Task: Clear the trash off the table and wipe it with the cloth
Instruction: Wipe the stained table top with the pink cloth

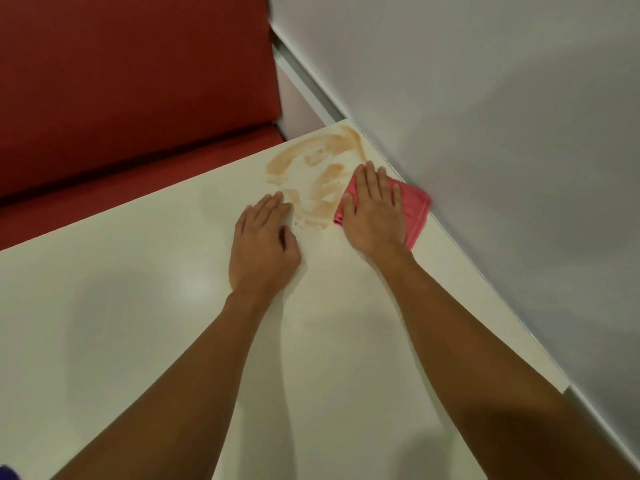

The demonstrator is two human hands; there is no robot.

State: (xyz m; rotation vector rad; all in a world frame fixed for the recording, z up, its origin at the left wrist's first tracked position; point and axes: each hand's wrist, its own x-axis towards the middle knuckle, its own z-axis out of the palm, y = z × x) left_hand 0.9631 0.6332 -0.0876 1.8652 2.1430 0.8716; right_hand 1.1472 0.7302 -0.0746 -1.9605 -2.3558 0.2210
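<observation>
Both palms lie flat: my right hand (374,209) presses the cloth (414,211) beside the brown smear (313,178) to wipe it, my left hand (265,240) braces on the table (138,306).

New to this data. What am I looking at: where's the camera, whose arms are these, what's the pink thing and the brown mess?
There is no robot here. A person does the job with bare hands, and the single picture comes from a wide-angle camera worn on their head, looking forward and down. That is why both forearms enter from the bottom.

The surface is a pale cream table set against a grey wall, with a red padded bench beyond it. Near the far corner is a smeared light-brown spill.

The right hand lies flat, fingers straight, on a pink cloth, pressing it to the table between the spill and the wall. The left hand rests flat on the bare table, fingertips at the spill's edge, holding nothing.
</observation>
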